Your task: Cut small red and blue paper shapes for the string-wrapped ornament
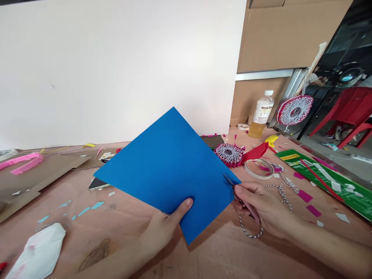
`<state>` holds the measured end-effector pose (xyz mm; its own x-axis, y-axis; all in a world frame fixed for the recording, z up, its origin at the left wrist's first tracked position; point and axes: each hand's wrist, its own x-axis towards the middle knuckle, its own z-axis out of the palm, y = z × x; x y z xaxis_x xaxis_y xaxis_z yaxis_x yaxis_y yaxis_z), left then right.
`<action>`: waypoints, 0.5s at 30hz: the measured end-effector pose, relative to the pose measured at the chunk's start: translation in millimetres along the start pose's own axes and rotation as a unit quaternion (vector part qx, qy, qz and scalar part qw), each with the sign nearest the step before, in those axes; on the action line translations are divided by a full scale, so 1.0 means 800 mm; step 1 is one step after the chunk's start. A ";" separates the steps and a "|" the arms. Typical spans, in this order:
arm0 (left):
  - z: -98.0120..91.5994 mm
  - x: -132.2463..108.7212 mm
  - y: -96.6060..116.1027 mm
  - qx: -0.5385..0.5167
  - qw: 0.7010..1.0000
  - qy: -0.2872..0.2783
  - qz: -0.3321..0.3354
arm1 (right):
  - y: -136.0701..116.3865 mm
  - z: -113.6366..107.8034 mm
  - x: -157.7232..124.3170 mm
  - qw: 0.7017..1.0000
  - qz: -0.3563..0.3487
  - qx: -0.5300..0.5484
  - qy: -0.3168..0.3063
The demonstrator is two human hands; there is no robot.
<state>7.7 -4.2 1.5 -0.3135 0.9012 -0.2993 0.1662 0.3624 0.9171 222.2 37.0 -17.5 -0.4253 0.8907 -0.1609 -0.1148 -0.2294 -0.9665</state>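
Observation:
My left hand (162,228) pinches the near edge of a blue paper sheet (168,166), thumb on top, and holds it tilted above the table. At the sheet's right corner my right hand (261,205) is closed on a pair of scissors (232,184). Its blades touch the paper's edge there. The scissor handles are mostly hidden inside my fingers. A black-and-white twine (252,232) loops under my right hand.
On the wooden table (116,217) lie a tape roll (258,169), a woven pink disc (229,154), a green cutting mat (334,182), a bottle (261,114), a phone (97,184), cardboard (37,174), a crumpled white bag (37,254) and several paper scraps.

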 end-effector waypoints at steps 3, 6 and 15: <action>-0.005 0.006 -0.013 -0.002 1.000 -0.018 0.016 | -0.001 0.003 -0.001 1.000 -0.001 0.000 0.008; -0.012 0.015 -0.025 -0.001 0.998 -0.047 0.035 | -0.003 0.005 -0.002 1.000 0.002 0.004 0.014; 0.000 -0.001 -0.010 0.006 1.000 -0.011 0.003 | -0.005 0.016 -0.008 0.995 0.037 0.073 0.052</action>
<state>6.7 -8.0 -5.8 -0.2927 0.9083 -0.2988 0.1803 0.3593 0.9156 213.8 27.5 -9.9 -0.3435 0.9031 -0.2576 -0.2183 -0.3436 -0.9134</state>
